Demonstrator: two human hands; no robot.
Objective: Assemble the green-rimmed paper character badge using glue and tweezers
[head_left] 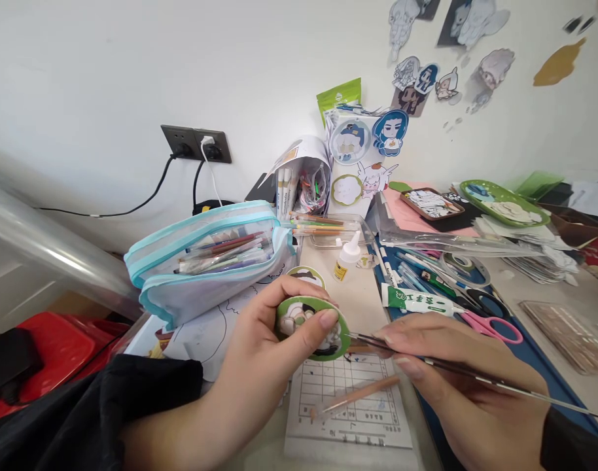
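Pinching a round green-rimmed disc (306,320) above a printed sheet (348,405), the left hand (274,333) has thumb and fingers clamped on it; the right hand (456,373) grips a thin brush (475,374) in closed fingers, tip at the disc's edge. The disc looks light, thin and fairly stiff, best held by the rim. A pencil pouch (205,261), glue bottle (347,256) and scissors (495,324) crowd the desk (362,301) below a white wall (132,65).
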